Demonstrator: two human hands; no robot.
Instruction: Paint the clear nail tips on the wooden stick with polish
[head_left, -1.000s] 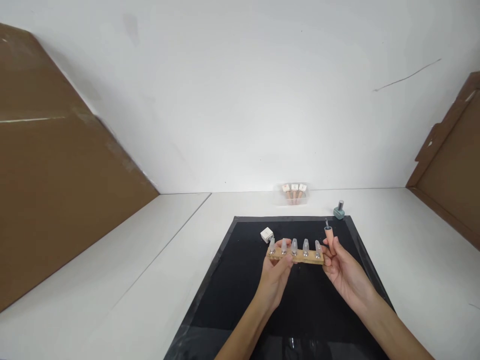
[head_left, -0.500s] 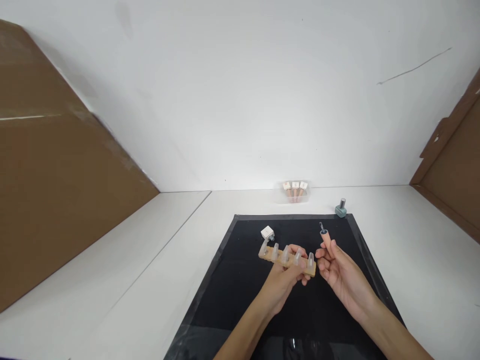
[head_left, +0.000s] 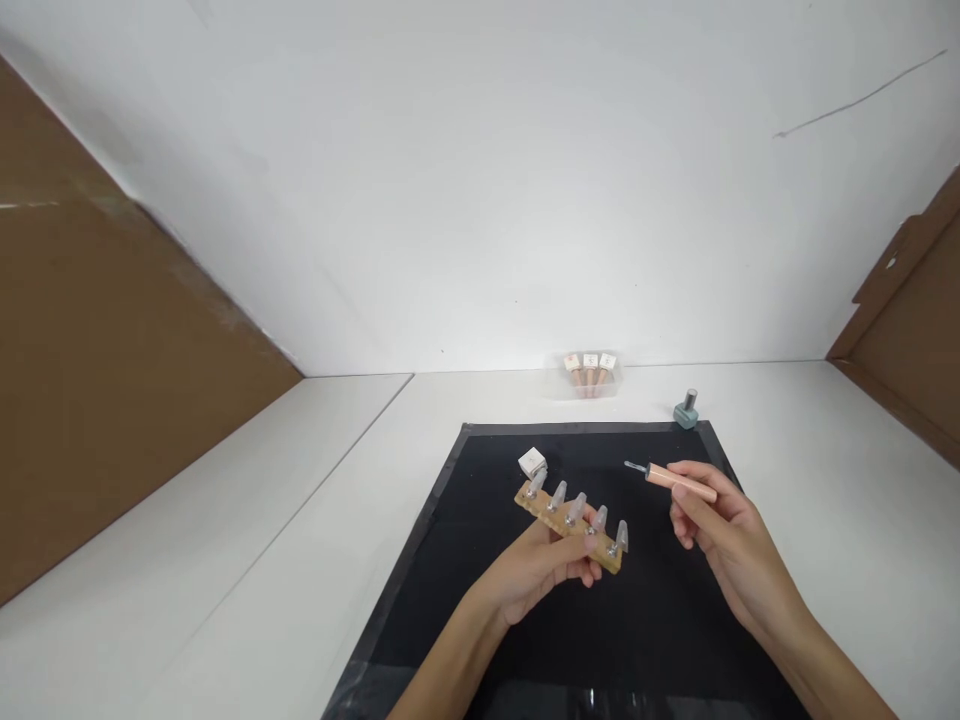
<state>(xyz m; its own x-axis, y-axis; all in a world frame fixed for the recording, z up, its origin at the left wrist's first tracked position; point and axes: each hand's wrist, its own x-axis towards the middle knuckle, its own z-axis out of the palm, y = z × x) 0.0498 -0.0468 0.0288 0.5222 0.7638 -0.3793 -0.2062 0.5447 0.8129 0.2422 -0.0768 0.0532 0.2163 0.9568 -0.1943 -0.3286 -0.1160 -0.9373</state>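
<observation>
My left hand (head_left: 544, 568) is closed around a wooden nail tip stand (head_left: 604, 557), tilted above the black mat. Several clear false nails (head_left: 576, 507) stick up along it in a row. My right hand (head_left: 727, 525) pinches a nail polish brush (head_left: 682, 483) by its peach handle. The bristle end points left, apart from the nails. Just behind the stand's left end, a small white square nail polish bottle (head_left: 532, 461) lies on the mat, its neck partly hidden by a false nail.
A black mat (head_left: 480, 560) covers the middle of the white table (head_left: 300, 560). At the back stands a clear tray (head_left: 555, 383) with three white-and-peach bottles (head_left: 590, 372). A teal bottle (head_left: 685, 412) with a silver cap is near the mat's back right corner. Cardboard panels (head_left: 112, 380) flank both sides.
My right hand has moved right, and the brush has turned from nearly upright to almost level, pointing left. The stand has tilted, its right end lower. The view has shifted slightly.
</observation>
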